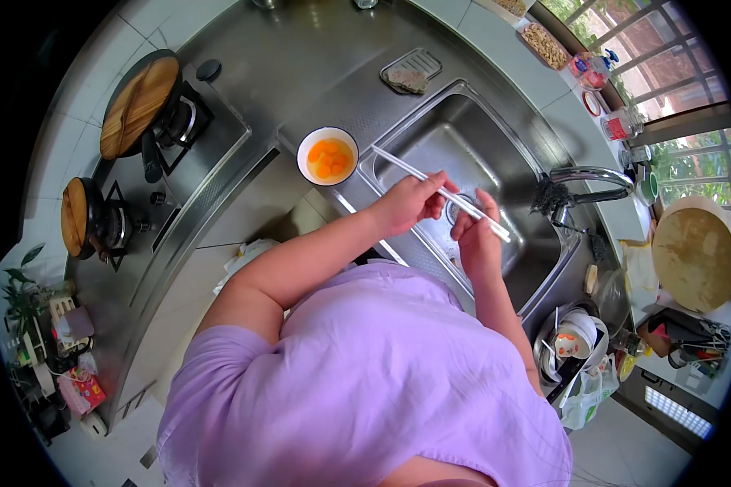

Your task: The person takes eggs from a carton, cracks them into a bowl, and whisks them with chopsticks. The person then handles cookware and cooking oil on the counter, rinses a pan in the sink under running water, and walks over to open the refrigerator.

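A pair of white chopsticks (402,166) slants over the sink's near left part, with one end near the bowl. My left hand (414,201) pinches them around the middle, its fingers curled. Closer to their other end, my right hand (477,234) has them between thumb and fingers, loosely bent; part of that grip is hard to make out. Left of the sink, a white bowl with a dark rim (302,162) stands on the steel counter. Several raw egg yolks (330,158) lie in it, looking whole.
The steel sink (430,134) with a chrome faucet (597,174) is under my hands. At left are a stove with a wood-lidded wok (142,105) and a smaller lidded pan (77,217). Stacked dishes (575,334) stand at right. A soap dish (410,69) sits behind the sink.
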Tool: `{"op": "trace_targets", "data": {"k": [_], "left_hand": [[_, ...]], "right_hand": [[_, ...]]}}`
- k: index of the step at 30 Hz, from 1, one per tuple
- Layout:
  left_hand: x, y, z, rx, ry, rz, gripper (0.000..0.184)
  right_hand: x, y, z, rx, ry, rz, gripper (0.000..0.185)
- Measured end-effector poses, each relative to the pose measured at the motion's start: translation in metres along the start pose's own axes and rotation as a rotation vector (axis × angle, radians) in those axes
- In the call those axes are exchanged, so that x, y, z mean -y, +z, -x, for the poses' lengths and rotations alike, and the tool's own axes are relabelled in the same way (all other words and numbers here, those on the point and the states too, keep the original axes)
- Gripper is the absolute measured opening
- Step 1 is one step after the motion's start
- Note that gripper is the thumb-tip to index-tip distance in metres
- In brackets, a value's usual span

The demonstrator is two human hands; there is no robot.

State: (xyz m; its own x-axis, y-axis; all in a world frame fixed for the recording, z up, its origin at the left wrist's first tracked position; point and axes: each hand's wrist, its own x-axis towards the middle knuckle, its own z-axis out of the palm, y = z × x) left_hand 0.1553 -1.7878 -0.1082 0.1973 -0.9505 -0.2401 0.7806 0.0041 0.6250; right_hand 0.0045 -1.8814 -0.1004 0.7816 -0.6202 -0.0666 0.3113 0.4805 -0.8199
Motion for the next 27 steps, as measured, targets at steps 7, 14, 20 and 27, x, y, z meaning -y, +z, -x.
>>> {"op": "trace_targets", "data": {"k": [7,14,20,27], "left_hand": [[0.029,-0.055,0.027,-0.275,-0.274,-0.233,0.037],[0.034,-0.139,0.09,-0.757,0.203,0.226,0.037],[0.014,-0.174,0.055,-0.916,0.256,0.06,0.058],[-0.005,-0.159,0.044,-0.912,0.118,-0.238,0.064]], "right_hand": [[0.003,-0.04,-0.014,-0.176,-0.026,0.085,0.029],[0.01,-0.06,0.0,-0.137,0.081,0.046,0.021],[-0.008,-0.04,-0.007,-0.055,0.108,0.065,0.014],[-0.003,-0.021,-0.028,-0.064,0.148,0.116,0.015]]}}
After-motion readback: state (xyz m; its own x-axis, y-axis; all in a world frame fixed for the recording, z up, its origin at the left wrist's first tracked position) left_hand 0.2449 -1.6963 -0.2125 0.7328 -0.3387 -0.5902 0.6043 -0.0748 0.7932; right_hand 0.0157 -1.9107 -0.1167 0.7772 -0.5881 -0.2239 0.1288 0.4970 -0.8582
